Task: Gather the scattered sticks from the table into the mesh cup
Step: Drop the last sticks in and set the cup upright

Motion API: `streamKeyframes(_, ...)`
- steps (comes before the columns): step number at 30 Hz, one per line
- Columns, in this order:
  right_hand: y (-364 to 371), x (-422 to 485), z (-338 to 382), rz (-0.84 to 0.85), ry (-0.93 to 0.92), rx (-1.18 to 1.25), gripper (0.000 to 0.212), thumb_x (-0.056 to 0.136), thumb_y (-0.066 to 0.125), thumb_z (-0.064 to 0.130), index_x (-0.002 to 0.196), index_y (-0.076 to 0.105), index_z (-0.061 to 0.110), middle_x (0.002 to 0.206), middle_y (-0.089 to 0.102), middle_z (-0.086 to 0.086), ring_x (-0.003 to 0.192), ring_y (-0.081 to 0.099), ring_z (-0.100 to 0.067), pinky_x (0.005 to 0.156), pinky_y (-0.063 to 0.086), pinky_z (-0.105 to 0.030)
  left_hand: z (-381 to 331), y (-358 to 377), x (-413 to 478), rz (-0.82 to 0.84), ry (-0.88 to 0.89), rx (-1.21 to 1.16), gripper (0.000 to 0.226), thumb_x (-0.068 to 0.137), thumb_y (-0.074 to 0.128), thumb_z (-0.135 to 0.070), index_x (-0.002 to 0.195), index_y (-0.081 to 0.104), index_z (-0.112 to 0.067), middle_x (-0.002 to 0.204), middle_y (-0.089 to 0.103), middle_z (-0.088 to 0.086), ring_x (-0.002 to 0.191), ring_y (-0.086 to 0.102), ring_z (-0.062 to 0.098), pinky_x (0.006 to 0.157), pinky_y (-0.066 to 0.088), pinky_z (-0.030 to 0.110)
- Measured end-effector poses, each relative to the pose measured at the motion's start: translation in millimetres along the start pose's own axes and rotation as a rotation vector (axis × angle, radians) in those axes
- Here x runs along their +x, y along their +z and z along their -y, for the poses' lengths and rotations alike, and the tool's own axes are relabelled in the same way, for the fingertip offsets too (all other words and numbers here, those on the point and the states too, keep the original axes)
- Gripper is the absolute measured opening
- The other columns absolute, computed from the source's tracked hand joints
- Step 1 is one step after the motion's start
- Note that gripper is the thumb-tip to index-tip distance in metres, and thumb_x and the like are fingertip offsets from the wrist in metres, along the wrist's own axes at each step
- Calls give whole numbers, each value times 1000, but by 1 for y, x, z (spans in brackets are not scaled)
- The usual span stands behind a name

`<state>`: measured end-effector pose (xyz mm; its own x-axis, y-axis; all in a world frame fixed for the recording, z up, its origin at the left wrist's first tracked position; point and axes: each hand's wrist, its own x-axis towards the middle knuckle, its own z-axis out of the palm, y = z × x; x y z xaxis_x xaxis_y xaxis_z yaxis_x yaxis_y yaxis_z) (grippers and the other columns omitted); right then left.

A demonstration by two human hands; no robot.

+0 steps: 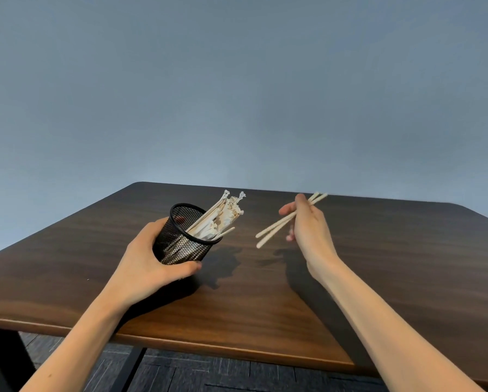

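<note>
Head view: left hand (149, 261) grips tilted black mesh cup (180, 239), nearly full; right hand (307, 224) pinches two pale wooden sticks (276, 226); dark wooden table (378, 264) otherwise apparently stick-free.

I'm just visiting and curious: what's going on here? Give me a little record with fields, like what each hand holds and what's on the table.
setting: dark brown wooden table against a grey-blue wall
left hand: grip around the black wire mesh cup, tilted toward the right hand
cup contents: bundle of pale wooden sticks poking out of the rim
right hand: holds two pale wooden sticks above the table
loose sticks on table: none visible
</note>
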<state>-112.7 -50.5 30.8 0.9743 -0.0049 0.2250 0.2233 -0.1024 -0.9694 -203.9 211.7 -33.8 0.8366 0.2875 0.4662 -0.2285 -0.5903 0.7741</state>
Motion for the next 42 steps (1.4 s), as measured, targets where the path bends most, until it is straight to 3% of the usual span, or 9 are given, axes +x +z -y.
streamKeyframes(7,9,5,50,37,-198,230,44,105,39,38,72,62,19,50,47,9,38,37,-2,44,29,-22,-5,0,-3,25,5,-2,93,45,90,-55,133,64,-36,125,73,-9,110,67,-9,90,51,22)
streamKeyframes(13,44,-11,64,345,-331,-118,38,98,52,45,86,72,15,60,64,8,53,56,-3,59,42,-21,-9,4,-2,40,-16,-4,98,47,91,-54,138,65,-31,128,74,-9,113,71,1,95,53,27)
streamKeyframes(18,29,-1,54,136,-366,-63,33,94,56,50,100,70,20,62,60,9,49,52,0,58,39,-24,-15,10,-3,63,-37,-4,84,51,95,-49,130,70,-33,119,79,-7,106,76,8,90,55,28)
streamKeyframes(22,-6,2,18,73,-272,23,23,100,47,29,97,70,25,66,59,5,47,45,-7,51,34,-27,-22,20,1,72,-59,-31,58,65,104,-24,115,77,-33,106,85,-17,97,79,-1,86,55,21)
streamKeyframes(26,-35,-9,-26,247,-202,-263,23,93,58,21,113,65,30,91,68,7,70,64,-10,64,50,-21,-37,53,12,166,-94,-82,58,65,102,-37,116,75,-35,109,83,-26,103,76,-8,92,55,18)
streamKeyframes(31,-64,-9,-57,558,-201,-378,70,76,80,40,138,48,36,130,61,17,113,61,2,103,47,-28,-60,108,24,331,-55,-97,79,59,96,-56,131,69,-34,121,82,-19,111,76,-4,105,58,31)
streamKeyframes(34,-79,-2,-63,498,-255,-359,76,73,82,45,140,47,32,130,63,18,117,61,0,103,47,-34,-71,130,31,399,-8,-84,84,64,95,-54,139,63,-34,129,78,-19,119,72,-4,111,55,33)
streamKeyframes(37,-90,-2,-68,420,-293,-386,69,77,81,42,137,50,31,125,65,22,113,59,8,99,46,-20,-71,131,30,469,1,-92,89,68,93,-55,146,59,-29,134,76,-21,124,70,-7,112,53,27)
streamKeyframes(42,-87,6,-74,409,-346,-431,62,83,75,42,139,48,34,129,61,22,116,55,9,95,42,-11,-60,127,31,423,51,-40,62,81,90,-43,137,70,-28,129,79,-21,122,72,-5,111,55,30)
